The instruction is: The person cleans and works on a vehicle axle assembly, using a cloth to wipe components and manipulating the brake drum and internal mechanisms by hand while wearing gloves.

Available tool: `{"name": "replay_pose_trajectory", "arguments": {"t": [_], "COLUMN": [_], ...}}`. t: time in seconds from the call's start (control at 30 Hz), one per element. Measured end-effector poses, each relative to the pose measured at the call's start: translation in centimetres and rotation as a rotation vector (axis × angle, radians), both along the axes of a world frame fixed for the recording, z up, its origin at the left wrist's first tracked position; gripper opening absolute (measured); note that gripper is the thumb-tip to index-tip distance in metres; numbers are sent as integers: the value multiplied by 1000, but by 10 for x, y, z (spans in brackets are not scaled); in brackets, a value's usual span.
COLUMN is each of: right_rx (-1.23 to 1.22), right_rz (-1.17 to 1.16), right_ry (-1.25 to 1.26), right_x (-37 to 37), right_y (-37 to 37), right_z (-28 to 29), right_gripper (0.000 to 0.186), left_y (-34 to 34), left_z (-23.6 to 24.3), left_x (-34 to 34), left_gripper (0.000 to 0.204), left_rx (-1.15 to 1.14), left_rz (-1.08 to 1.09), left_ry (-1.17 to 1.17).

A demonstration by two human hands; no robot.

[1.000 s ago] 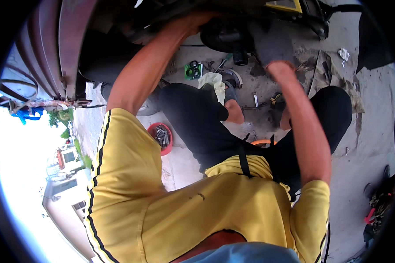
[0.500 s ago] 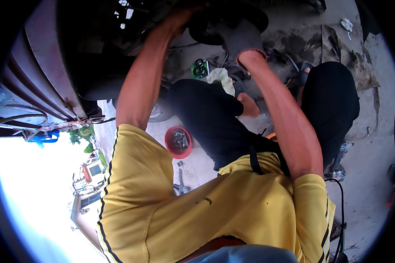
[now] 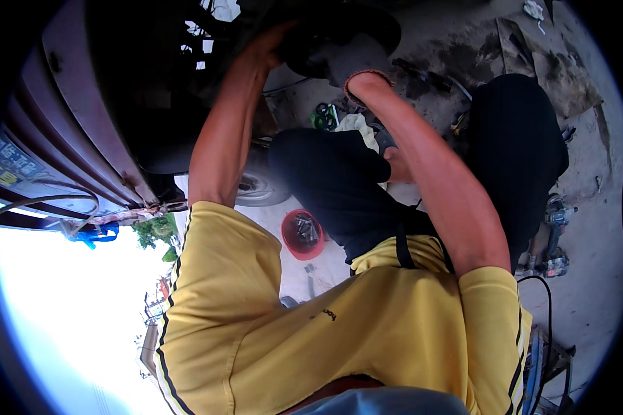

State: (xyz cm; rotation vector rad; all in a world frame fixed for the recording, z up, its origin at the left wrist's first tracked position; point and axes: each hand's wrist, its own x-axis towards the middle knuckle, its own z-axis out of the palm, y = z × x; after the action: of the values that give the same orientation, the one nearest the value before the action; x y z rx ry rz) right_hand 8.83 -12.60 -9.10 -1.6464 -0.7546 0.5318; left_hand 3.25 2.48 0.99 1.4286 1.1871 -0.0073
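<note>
At the top of the head view, a dark round part (image 3: 389,31), like a drum or hub, sits in deep shadow under the vehicle. My right hand (image 3: 353,61), in a dark grey glove, reaches onto its face from the near side; the fingers blend into the dark. Beside its left edge is my left hand (image 3: 275,43), bare as far as I can see, with the fingers lost in shadow. Whether either hand grips the part cannot be made out.
Left of me rises the vehicle's ribbed purple side panel (image 3: 73,90). A red bowl of metal pieces (image 3: 302,235) stands on the ground near a wheel (image 3: 262,185). A power tool (image 3: 555,235) lies at right, by a black cable (image 3: 548,304). A pale cloth (image 3: 358,128) lies near my foot.
The view has shifted, so the bowl appears further right and more of the wheel and power tool shows. Both hands remain at the round part, which appears slightly further left.
</note>
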Motion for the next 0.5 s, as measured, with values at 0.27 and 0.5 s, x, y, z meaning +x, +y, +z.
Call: {"name": "replay_pose_trajectory", "arguments": {"t": [0.27, 0.5], "right_rx": [111, -1], "right_rz": [-190, -55], "right_ry": [122, 5], "right_x": [-7, -9], "right_y": [-4, 2], "right_z": [10, 0], "right_gripper": [47, 48], "left_y": [18, 46], "left_z": [-7, -10], "left_x": [-11, -22], "left_gripper": [40, 45], "left_rx": [125, 113], "left_rz": [-20, -35], "left_ry": [6, 25]}}
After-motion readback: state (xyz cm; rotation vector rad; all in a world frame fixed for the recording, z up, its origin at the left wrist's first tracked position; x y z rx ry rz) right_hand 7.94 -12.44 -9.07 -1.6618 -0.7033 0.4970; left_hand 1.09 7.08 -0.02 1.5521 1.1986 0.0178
